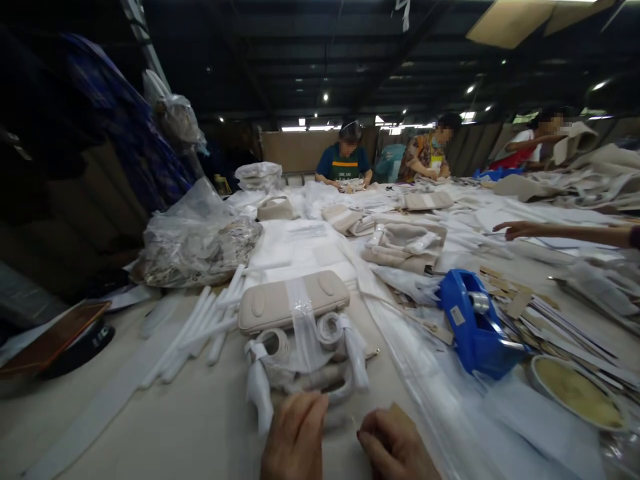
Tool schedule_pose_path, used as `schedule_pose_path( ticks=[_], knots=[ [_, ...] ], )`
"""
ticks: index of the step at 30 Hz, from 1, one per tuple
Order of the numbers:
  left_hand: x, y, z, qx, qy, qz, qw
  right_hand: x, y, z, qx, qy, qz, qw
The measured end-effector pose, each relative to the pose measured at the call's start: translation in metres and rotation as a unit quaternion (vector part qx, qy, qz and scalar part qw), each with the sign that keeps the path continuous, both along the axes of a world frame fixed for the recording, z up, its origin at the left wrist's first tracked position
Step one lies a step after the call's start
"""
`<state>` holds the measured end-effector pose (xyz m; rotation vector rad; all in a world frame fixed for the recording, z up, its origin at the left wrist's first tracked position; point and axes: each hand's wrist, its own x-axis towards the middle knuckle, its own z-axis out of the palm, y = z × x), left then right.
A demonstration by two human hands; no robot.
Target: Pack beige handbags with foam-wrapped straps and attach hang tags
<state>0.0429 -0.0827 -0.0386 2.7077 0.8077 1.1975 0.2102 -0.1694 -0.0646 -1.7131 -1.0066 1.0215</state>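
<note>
- Handbag (293, 301), beige with wrapped handles, lies flat on the desk (190, 427) at 12 o'clock from both hands.
- Left hand (296, 437) and right hand (395, 443) rest curled at the wrapping's near edge; whether either grip holds anything cannot be told.
- Risk, judged: a tug could tear the loose wrapping.
- Round dish (575, 393), 3 o'clock, holds a yellowish substance; plastic bag (195, 243), 10 o'clock, holds small pale pieces.
</note>
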Motion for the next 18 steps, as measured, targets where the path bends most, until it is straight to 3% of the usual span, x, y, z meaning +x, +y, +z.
schedule_pose_path(
  ticks=[2,4,6,8,18],
  knots=[
    [0.011,0.015,0.017,-0.06,0.089,-0.011,0.994,-0.016,0.016,-0.005,-0.007,0.136,-0.017,0.991],
    [0.023,0.03,0.036,-0.192,0.198,0.021,0.961,-0.031,0.03,-0.006,-0.015,0.246,-0.049,0.968],
    [0.033,0.041,0.053,-0.286,0.257,0.041,0.922,-0.04,0.04,-0.006,-0.016,0.291,-0.075,0.954],
    [0.038,0.05,0.064,-0.32,0.275,0.03,0.906,-0.043,0.045,-0.004,-0.011,0.306,-0.092,0.948],
    [0.04,0.067,0.075,-0.406,0.296,-0.072,0.861,-0.053,0.055,0.01,-0.005,0.374,-0.157,0.914]
  ],
)
